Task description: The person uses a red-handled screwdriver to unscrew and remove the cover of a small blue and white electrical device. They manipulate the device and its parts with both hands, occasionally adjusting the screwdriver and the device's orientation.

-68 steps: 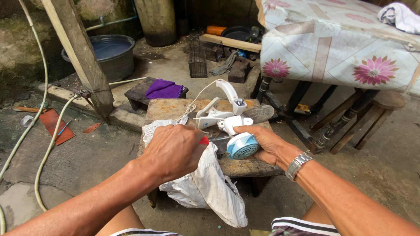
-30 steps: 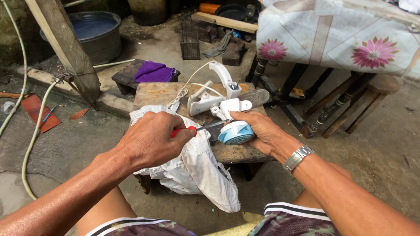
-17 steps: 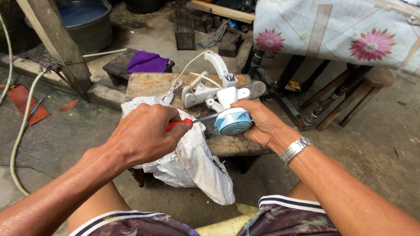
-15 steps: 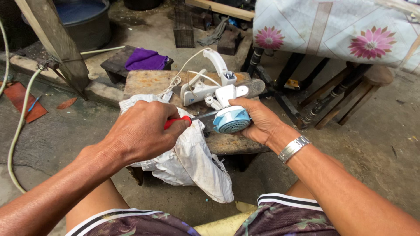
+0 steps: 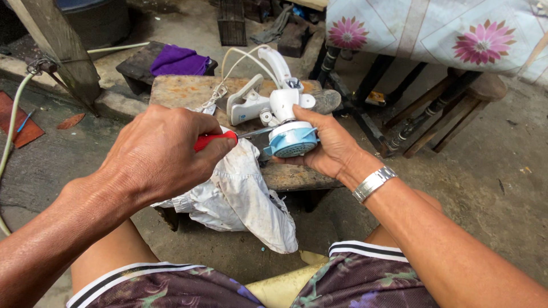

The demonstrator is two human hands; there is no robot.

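My left hand (image 5: 162,154) grips a red-handled screwdriver (image 5: 216,138) whose metal shaft points right into a small white and blue fan motor unit (image 5: 292,140). My right hand (image 5: 328,148) holds that unit from the right, with a metal watch band on its wrist. Behind the unit lie white plastic housing parts (image 5: 251,102) and a white cord on a low wooden stool (image 5: 188,91). A dirty white cloth (image 5: 240,194) hangs off the stool's front edge, under my left hand.
A purple cloth (image 5: 178,60) lies on a dark block behind the stool. A leaning wooden post (image 5: 60,45) and a white hose (image 5: 11,122) stand at left. A table with a flowered cover (image 5: 434,31) and dark legs stands at right on the concrete floor.
The view has closed in and tilted down. Both hands stay on the screwdriver and the motor unit, and the unit has shifted slightly in my right hand.
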